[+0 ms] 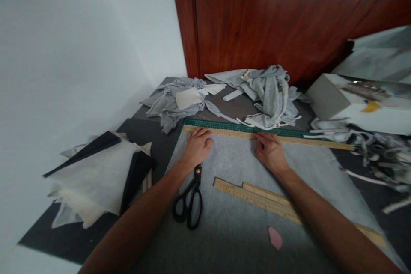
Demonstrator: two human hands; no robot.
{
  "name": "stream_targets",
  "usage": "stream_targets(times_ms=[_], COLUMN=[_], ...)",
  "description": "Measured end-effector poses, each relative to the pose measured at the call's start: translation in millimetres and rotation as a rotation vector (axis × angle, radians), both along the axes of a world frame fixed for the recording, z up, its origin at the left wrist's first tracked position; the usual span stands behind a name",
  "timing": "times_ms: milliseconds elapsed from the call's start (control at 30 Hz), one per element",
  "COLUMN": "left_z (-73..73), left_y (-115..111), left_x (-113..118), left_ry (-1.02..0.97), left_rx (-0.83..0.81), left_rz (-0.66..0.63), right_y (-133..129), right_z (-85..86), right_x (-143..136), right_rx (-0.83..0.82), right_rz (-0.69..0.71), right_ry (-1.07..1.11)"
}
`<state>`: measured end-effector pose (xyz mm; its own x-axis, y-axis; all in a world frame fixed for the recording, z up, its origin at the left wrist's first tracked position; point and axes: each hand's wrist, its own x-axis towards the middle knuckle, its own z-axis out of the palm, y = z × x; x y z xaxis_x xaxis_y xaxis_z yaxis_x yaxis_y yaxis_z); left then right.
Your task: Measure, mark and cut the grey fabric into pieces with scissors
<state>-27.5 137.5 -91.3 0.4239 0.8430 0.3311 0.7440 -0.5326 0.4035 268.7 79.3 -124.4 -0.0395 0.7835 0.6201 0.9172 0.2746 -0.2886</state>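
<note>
Nearest me, a flat pink rounded chip [275,238] lies on the pale grey fabric sheet [231,158], with two flat wooden rulers [257,199] and black-handled scissors [197,180] beyond it. My left hand [197,145] and right hand [271,152], fingers drawn together, touch the long, thin wooden ruler [233,133] along the sheet's far edge; I cannot tell whether either pinches it. Past the green gridded mat [218,125], crumpled grey cloth scraps [167,107] lie on the dark table [240,107].
</note>
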Motion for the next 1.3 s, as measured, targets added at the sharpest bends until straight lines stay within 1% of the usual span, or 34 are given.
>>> stream_targets(times_ms=[100,267,400,533,733,900,1133,1300], left_z=[-2.2,-6.0,-6.0,-4.4,-1.3,0.3,0.2,3.0], left_y=[6,14,15,16,15,14,12,10], left_x=[0,-2,-3,-4,-4,-4,-4,-2], left_ry=[-0.019,-0.006,0.002,0.034,0.067,0.069,0.090,0.089], left_rx=[0.008,0.009,0.010,0.024,0.019,0.013,0.001,-0.006], left_rz=[0.010,0.031,0.052,0.066,0.084,0.093,0.089,0.093], right_y=[1,3,2,1,1,1,-1,-1], right_z=[6.0,13.5,19.4,23.9,23.7,21.0,20.2,17.6], right_x=[-3,-5,-8,-10,-11,-11,-12,-11], right_rx=[-0.064,-0.156,-0.225,-0.272,-0.278,-0.239,-0.225,-0.203], right_rz=[0.000,-0.010,-0.043,-0.093,-0.110,-0.144,-0.154,-0.142], right_ry=[0.015,-0.036,-0.066,-0.048,0.006,0.065,0.071,0.082])
